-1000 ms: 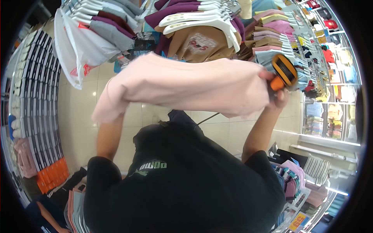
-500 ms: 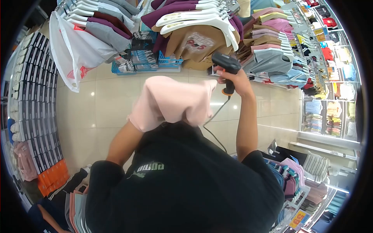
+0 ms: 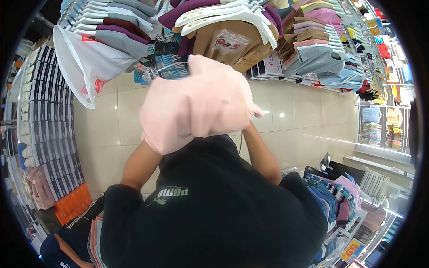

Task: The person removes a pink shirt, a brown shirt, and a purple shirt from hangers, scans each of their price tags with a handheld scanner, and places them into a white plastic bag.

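Note:
A pale pink garment (image 3: pixel 201 100), perhaps a T-shirt, is bunched up in front of my chest and slightly blurred. My left forearm (image 3: pixel 142 165) runs up under its lower left edge, and the cloth covers that hand and its fingers. On the other side, my right forearm (image 3: pixel 262 154) reaches up behind the garment's lower right edge, hiding the right hand too. A thin dark cable (image 3: pixel 241 142) hangs beside the right forearm. The barcode scanner it leads to is out of sight behind the cloth.
Ahead hang brown and purple shirts on white hangers (image 3: pixel 228 20), with a white plastic bag (image 3: pixel 87 67) at left. Stacked boxes (image 3: pixel 51 120) line the left side. Clothes racks (image 3: pixel 330 58) stand at right. Another person's arm (image 3: pixel 71 251) shows at lower left.
The pink garment has moved up and right and spread out. My right hand, which held the barcode scanner in plain sight, has come inward behind the cloth.

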### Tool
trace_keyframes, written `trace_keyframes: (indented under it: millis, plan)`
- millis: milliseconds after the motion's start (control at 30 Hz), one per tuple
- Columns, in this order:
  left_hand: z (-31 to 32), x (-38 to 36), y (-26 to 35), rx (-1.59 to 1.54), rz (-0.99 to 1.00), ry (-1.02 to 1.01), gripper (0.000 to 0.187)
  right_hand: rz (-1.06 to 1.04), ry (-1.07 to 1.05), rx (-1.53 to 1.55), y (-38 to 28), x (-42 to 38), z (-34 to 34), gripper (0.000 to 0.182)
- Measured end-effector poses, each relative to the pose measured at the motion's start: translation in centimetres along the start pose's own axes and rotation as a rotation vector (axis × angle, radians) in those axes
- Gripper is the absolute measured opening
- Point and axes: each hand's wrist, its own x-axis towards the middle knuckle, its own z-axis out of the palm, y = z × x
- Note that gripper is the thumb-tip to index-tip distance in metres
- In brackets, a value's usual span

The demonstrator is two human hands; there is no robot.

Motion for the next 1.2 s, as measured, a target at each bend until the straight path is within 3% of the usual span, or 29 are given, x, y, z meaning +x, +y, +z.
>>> trace_keyframes:
  millis: [233, 533, 933, 1100, 1200]
  plan:
    - [0.3, 0.2, 0.9, 0.224, -0.036, 0.004, 0.035, -0.110, 0.252, 0.281, 0.6, 1.7, 2.4, 0.037]
    - [-1.1, -2.7, 5.2, 0.574, -0.007, 0.085, 0.035, -0.014, 0.168, 0.397, -1.4, 2.0, -1.5, 0.039]
    - [-1.1, -4.6, 6.2, 0.765, 0.026, 0.156, 0.036, 0.223, -0.052, 0.110, -7.7, -5.0, -3.0, 0.043]
    - [-0.7, -7.6, 6.7, 0.854, 0.043, 0.182, 0.036, 0.356, 0.084, 0.002, -10.9, -6.3, -1.7, 0.045]
    - [-0.6, -8.5, 6.8, 0.959, 0.027, 0.207, 0.036, 0.463, 0.326, -0.107, -11.2, -5.4, -0.6, 0.046]
